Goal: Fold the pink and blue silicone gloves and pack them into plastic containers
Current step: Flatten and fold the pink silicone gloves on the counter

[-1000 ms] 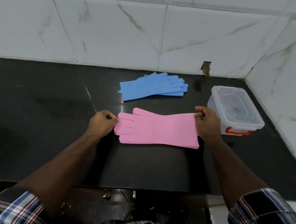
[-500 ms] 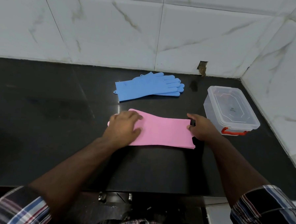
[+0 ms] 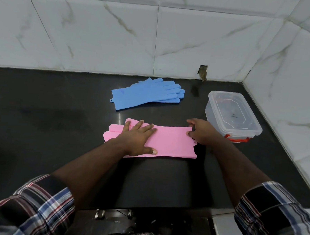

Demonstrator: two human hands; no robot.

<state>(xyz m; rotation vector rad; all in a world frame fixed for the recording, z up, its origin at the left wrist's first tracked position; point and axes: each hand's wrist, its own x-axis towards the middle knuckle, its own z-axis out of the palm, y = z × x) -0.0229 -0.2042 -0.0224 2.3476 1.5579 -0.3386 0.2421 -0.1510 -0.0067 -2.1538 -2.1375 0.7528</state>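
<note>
Black counter (image 3: 42, 129) under marble tiles. Pink gloves (image 3: 170, 143) flat, long axis left to right, cuffs rightward. Left hand (image 3: 137, 139) spread flat on the finger end; right hand (image 3: 202, 132) pinching the cuff edge, nearest the lidded container (image 3: 235, 114). Blue gloves (image 3: 144, 93) behind.

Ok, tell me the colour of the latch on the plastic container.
Red, or orange-red: the latch on the near end of the clear container, seen in the head view.

Left of the pink gloves (image 3: 167, 143) the black countertop (image 3: 42, 129) lies bare and open; behind them the blue gloves (image 3: 146, 94) block the way, and just right stands the lidded plastic container (image 3: 233, 116), near the tiled side wall (image 3: 295, 88)
</note>
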